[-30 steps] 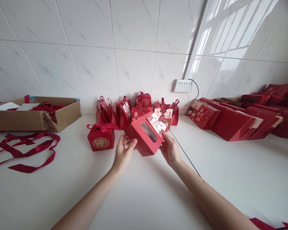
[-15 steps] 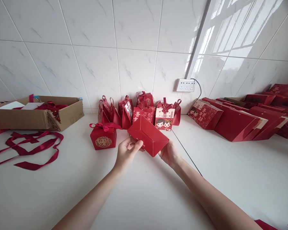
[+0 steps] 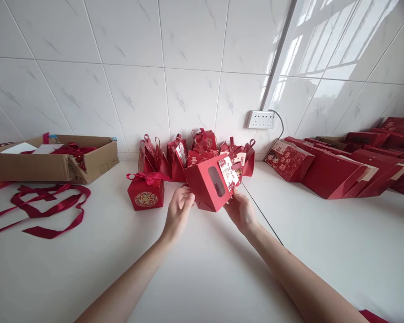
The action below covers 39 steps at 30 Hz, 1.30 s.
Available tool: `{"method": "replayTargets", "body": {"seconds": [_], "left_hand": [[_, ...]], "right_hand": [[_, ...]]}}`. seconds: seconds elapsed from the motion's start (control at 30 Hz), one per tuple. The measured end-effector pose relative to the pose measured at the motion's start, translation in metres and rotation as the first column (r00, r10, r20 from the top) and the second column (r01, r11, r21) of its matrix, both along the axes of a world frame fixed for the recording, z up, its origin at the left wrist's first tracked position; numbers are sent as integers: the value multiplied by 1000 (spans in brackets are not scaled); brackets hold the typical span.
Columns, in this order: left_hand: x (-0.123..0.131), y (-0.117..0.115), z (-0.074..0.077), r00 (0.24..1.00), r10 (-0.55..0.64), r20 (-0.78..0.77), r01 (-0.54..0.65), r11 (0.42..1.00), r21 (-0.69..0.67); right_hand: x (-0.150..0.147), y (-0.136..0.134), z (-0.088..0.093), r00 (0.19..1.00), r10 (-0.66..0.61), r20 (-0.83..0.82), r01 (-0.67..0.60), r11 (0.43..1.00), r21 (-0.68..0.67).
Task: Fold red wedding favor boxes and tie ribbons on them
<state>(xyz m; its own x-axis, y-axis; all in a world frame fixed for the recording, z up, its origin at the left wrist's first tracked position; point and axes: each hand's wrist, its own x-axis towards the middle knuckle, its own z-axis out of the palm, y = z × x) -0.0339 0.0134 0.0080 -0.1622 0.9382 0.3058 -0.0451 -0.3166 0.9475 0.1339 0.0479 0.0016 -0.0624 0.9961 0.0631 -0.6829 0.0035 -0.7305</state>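
Both my hands hold a red paper gift box with a cut-out window and a printed white panel, tilted above the white counter. My left hand grips its lower left corner with curled fingers. My right hand pinches its lower right edge beneath the printed panel. Just left of my left hand sits a small red cube box tied with a ribbon bow. Behind the held box, several finished red gift boxes with ribbon handles stand against the tiled wall.
A cardboard carton holding ribbon and white sheets lies at the left, with loose dark red ribbon in front of it. Flat red boxes are stacked along the right. A white power strip hangs on the wall.
Half a second ago the box showed a plain red face; it has since been turned so its window and printed panel face me, and it sits slightly higher.
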Motion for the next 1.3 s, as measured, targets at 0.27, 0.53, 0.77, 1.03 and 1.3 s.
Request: {"method": "replayTargets", "body": {"seconds": [0.27, 0.53, 0.77, 1.03, 1.3], "left_hand": [[-1, -2, 0, 996, -69, -49, 73, 993, 95], [-2, -3, 5, 994, -49, -99, 77, 951, 300], [-2, -8, 7, 991, -82, -102, 108, 951, 291], [-9, -6, 2, 997, 17, -76, 2, 971, 238], [-8, -7, 3, 987, -141, -72, 154, 964, 218]], "right_hand": [[0, -5, 3, 986, 25, 167, -52, 986, 160], [0, -3, 2, 988, 32, 149, -62, 977, 203], [-1, -3, -2, 991, -8, 131, -20, 976, 216], [0, -4, 3, 991, -12, 132, -17, 977, 214], [0, -7, 3, 988, 48, 144, -85, 961, 262]]}}
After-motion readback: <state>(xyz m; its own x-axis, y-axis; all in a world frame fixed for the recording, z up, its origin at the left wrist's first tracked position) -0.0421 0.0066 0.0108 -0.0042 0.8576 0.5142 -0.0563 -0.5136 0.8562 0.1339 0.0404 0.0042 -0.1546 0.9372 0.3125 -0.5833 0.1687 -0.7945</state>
